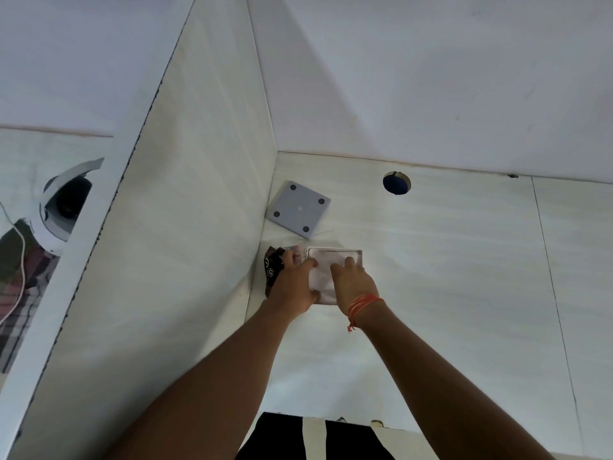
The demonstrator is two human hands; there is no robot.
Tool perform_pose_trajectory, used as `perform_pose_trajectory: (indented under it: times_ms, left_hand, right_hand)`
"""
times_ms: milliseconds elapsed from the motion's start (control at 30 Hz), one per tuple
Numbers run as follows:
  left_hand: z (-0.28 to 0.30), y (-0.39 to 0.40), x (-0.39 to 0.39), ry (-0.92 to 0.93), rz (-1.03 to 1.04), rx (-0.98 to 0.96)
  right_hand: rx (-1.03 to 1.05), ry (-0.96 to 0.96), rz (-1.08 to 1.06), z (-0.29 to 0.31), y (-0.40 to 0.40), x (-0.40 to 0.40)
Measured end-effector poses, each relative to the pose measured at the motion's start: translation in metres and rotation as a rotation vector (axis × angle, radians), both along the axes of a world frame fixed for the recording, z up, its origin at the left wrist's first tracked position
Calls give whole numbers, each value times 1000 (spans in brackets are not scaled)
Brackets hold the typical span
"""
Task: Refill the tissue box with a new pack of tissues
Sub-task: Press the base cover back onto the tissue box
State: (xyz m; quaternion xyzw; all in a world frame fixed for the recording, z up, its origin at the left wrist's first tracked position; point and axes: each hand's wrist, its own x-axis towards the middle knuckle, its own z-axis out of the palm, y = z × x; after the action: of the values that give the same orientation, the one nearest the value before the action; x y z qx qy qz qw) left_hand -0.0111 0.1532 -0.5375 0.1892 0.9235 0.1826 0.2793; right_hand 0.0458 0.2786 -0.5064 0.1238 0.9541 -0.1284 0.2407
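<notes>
A square white tissue box (356,255) lies open on the white desk near the left partition. A stack of white tissues (321,277) sits inside it. My left hand (296,283) presses on the tissues at the box's left side. My right hand (353,283), with an orange thread on the wrist, presses on them from the right. A crumpled black wrapper (273,270) lies against the box's left side, partly under my left hand. The box's grey lid (298,209), underside up with four dark pads, rests farther back by the corner.
A white partition (185,227) rises along the left of the desk (464,293). A round cable hole (396,183) opens in the desk at the back. Beyond the partition sit a white helmet-like object (59,207) and a white cord (20,247).
</notes>
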Motion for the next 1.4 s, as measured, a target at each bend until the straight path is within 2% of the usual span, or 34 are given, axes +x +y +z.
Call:
perform_pose_trajectory:
  times_ms: [67, 133, 200, 267, 333, 433, 533, 700, 833, 1000, 1133, 1400]
  left_hand:
    - [4, 7, -6, 102, 46, 83]
    - [11, 15, -19, 203, 240, 258]
    - [15, 24, -41, 189, 461, 377]
    - [13, 34, -73, 129, 594, 345]
    - [11, 42, -105, 24, 666, 241]
    - [8, 49, -138, -102, 627, 86]
    - [4, 49, -151, -59, 626, 12]
    - [31, 48, -133, 140, 747, 210]
    - [63, 53, -80, 177, 796, 352]
    - [66, 36, -7, 65, 781, 489]
    - [55, 21, 24, -17, 734, 387]
    - [44, 6, 26, -24, 679, 320]
  right_hand:
    - [-9, 7, -6, 7, 2, -6]
    - [-47, 71, -72, 15, 7, -20]
    - [-123, 180, -206, 20, 14, -40]
    - [-229, 246, -359, 20, 20, -66]
    - [-294, 213, -444, 12, 25, -93]
    - [-363, 118, -550, -11, 26, -125]
    - [-431, 103, -657, -33, 23, -138]
    - [-455, 346, -846, -13, 31, -127]
    - [-403, 479, -879, 24, 48, -93]
    - [-409, 346, -822, 29, 52, -21]
    - [-412, 316, -851, 17, 41, 9]
    - [-423, 244, -911, 7, 29, 19]
